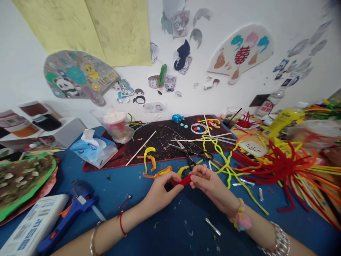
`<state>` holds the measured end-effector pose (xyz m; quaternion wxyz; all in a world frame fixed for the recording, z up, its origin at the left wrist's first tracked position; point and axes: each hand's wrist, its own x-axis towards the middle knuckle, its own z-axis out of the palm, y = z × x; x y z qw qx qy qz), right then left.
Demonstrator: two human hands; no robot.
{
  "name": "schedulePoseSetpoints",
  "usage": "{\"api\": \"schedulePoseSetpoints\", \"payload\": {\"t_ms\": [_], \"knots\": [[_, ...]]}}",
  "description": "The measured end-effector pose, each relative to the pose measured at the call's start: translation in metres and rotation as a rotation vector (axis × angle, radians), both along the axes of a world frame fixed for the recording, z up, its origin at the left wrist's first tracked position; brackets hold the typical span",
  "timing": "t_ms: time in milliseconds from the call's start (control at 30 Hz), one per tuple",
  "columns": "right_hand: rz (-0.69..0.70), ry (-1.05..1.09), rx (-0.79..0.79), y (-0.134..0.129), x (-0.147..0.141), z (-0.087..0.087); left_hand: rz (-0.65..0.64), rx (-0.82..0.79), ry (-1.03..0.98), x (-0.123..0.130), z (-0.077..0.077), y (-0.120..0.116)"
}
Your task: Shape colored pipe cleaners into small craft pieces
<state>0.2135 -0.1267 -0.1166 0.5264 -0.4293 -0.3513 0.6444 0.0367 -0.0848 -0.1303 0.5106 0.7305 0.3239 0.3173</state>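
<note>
At the desk's near left corner, a blue hot glue gun (68, 220) lies on the blue desk (138, 231), and a pack of tissues (93, 151) sits farther back along the left side. Your left hand (160, 195) has its grip clenched on a red pipe cleaner (185, 180), and your right hand (209, 181) grasps the same piece from the other side, holding it between your hands above the middle of the desk. Beyond them, scissors (190, 154) lie on a black mat (160, 149). Toward the desk's right edge, a heap of long red, orange and yellow pipe cleaners (282, 167) fans out.
</note>
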Motion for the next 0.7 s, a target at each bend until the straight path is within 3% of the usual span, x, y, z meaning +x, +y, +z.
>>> {"api": "schedulePoseSetpoints", "payload": {"t_ms": [100, 200, 467, 700], "knots": [[0.020, 0.041, -0.010, 0.000, 0.000, -0.004, -0.005, 0.275, 0.078, -0.002, 0.002, -0.004], [0.055, 0.051, 0.005, -0.001, -0.001, -0.005, -0.016, 0.352, 0.090, -0.003, 0.005, -0.006], [0.157, -0.165, 0.069, -0.001, -0.003, -0.012, -0.092, 0.424, 0.153, -0.006, 0.001, -0.007], [0.124, -0.349, 0.135, 0.000, -0.001, -0.009, -0.088, 0.248, 0.169, -0.003, 0.003, -0.005]]}}
